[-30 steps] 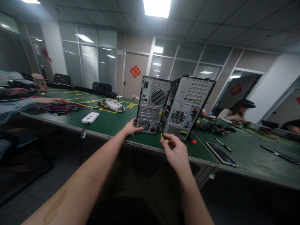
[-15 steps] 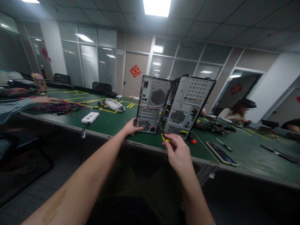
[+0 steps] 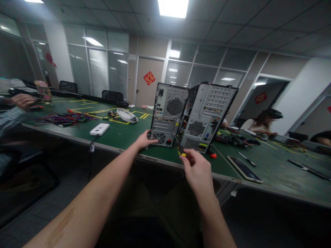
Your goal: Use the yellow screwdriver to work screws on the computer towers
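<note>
Two grey computer tower cases stand upright, backs toward me, on the green table (image 3: 121, 136). My left hand (image 3: 144, 139) rests against the lower left corner of the left case (image 3: 168, 115), fingers partly curled on it. My right hand (image 3: 198, 168) is closed on a screwdriver (image 3: 180, 149) with a black and yellow handle, its tip pointing up toward the gap at the base between the left case and the right case (image 3: 208, 115).
A white power bank (image 3: 99, 129) with a cable, a small white fan (image 3: 126, 115) and a pile of coloured wires (image 3: 64, 119) lie to the left. A phone (image 3: 244, 169), tools and cables lie to the right. One person sits at far left, another at far right.
My right hand has risen slightly toward the cases with the screwdriver. The hand of the person at far left has lifted off the wire pile and drawn back.
</note>
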Available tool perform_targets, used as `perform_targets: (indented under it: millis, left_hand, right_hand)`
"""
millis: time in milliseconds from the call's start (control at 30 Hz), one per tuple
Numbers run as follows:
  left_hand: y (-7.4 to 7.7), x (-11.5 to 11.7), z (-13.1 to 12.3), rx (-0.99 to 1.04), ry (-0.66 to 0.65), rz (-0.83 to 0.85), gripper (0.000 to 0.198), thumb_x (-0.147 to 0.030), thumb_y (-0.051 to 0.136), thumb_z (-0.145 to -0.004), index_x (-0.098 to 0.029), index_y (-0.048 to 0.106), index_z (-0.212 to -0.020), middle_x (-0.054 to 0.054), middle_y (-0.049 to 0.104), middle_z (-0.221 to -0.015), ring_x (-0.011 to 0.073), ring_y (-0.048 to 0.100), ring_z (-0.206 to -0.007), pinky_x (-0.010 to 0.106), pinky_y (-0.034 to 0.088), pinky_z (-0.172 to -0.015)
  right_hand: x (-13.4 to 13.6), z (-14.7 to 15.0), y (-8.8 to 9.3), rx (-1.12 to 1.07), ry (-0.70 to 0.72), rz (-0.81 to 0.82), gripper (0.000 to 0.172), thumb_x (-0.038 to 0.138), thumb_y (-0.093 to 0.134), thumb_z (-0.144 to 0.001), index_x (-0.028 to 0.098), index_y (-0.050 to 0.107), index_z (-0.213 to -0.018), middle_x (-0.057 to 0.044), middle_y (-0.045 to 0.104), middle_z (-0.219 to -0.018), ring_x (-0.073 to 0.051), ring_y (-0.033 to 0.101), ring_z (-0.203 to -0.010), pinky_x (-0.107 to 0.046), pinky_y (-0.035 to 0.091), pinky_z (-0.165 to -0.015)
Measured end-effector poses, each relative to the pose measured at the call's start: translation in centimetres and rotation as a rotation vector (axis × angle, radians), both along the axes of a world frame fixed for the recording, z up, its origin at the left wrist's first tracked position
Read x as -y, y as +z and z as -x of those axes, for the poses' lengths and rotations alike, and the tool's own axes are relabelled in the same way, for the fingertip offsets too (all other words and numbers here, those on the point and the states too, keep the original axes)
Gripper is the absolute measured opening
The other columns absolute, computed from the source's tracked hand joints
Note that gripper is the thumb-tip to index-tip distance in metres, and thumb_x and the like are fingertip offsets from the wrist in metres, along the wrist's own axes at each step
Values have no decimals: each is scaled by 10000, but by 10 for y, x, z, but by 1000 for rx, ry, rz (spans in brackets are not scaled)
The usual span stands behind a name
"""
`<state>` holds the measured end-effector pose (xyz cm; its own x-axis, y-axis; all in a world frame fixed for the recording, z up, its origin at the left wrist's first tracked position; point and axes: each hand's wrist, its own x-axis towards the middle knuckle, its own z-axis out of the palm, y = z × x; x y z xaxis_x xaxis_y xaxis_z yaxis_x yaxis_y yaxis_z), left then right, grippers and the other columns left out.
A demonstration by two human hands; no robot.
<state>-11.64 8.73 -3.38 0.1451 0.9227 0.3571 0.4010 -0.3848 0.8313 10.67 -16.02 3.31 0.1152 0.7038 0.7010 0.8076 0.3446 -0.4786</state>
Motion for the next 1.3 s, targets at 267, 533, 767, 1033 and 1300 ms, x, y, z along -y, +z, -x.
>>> perform_targets:
  millis: [267, 533, 767, 1033, 1300]
  left_hand:
    - [1, 2, 0, -25, 7, -10, 1057, -588, 906, -599, -163, 482, -1469, 185, 627, -1408, 333, 636, -1240, 442, 475, -1088]
    - [3, 3, 0, -10, -6, 1, 1053, -570, 912, -600, -171, 475, -1471, 177, 635, -1401, 319, 655, -1211, 418, 491, -1069]
    - [-1, -1, 0, -29, 22, 0, 1058, -595, 911, -585, -176, 488, -1459, 174, 643, -1387, 320, 646, -1222, 413, 479, -1078]
    - [-1, -1, 0, -17, 13, -11, 1034, -585, 913, -584, -176, 509, -1444, 174, 647, -1379, 322, 650, -1207, 440, 476, -1081]
    - [0, 0, 0, -8, 6, -4, 1055, -595, 913, -575, -182, 501, -1455, 176, 630, -1405, 328, 639, -1226, 439, 479, -1076]
  right_hand:
    - [0, 0, 1, 17, -60, 0, 216, 409, 611, -912, 222, 708, -960, -51, 699, -812, -219, 646, -703, -345, 493, -690]
    - [4, 1, 2, 92, -92, 49, 230, 347, 572, -908, 237, 706, -1058, -52, 729, -830, -226, 655, -701, -329, 450, -674]
    - [4, 1, 4, 38, -109, 86, 257, 388, 580, -904, 204, 711, -1027, -46, 724, -772, -214, 670, -672, -318, 459, -672]
    - [4, 3, 5, -62, -68, 99, 277, 384, 565, -925, 209, 697, -1094, -43, 748, -773, -220, 727, -677, -305, 490, -660]
    - [6, 4, 6, -105, -6, 91, 282, 364, 532, -949, 198, 696, -1109, -70, 774, -884, -210, 750, -697, -297, 520, -684]
